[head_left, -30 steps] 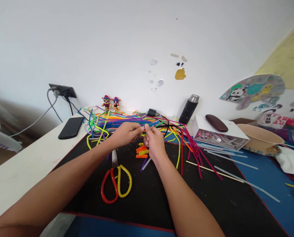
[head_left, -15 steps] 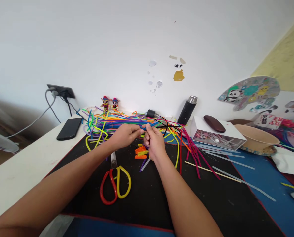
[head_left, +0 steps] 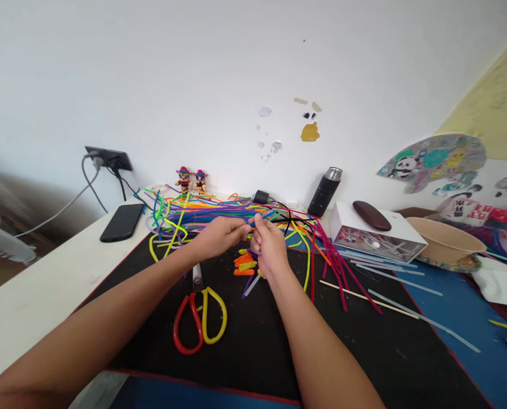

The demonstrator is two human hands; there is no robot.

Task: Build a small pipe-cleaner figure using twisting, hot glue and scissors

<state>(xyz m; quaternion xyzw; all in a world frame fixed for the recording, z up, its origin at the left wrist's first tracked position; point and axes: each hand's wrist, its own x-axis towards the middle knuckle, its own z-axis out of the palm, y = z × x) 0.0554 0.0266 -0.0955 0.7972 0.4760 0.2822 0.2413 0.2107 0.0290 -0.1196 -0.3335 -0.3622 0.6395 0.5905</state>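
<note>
Above the middle of the black mat (head_left: 245,346), my left hand (head_left: 221,236) and my right hand (head_left: 270,244) meet with fingertips pinched on a blue pipe cleaner (head_left: 252,224). A short stretch of it shows between the fingers; the rest is mostly hidden. Just below them lie small folded orange and yellow pipe cleaner pieces (head_left: 244,264), with a purple piece and a pale stick beside them. Scissors (head_left: 199,312) with red and yellow handles rest on the mat near my left forearm. Behind both hands spreads a heap of multicoloured pipe cleaners (head_left: 194,216).
A phone (head_left: 121,222) lies at the left. Two small figures (head_left: 191,179) stand by the wall. Rightward are a black flask (head_left: 325,192), a white box (head_left: 379,241) carrying a brown case (head_left: 372,216), a tan bowl (head_left: 449,238), magenta pipe cleaners (head_left: 343,272) and a wooden stick (head_left: 368,299).
The view has shifted slightly, so everything sits a little further right and lower. Both hands stay together on the blue pipe cleaner, with only a slight shift of the fingers.
</note>
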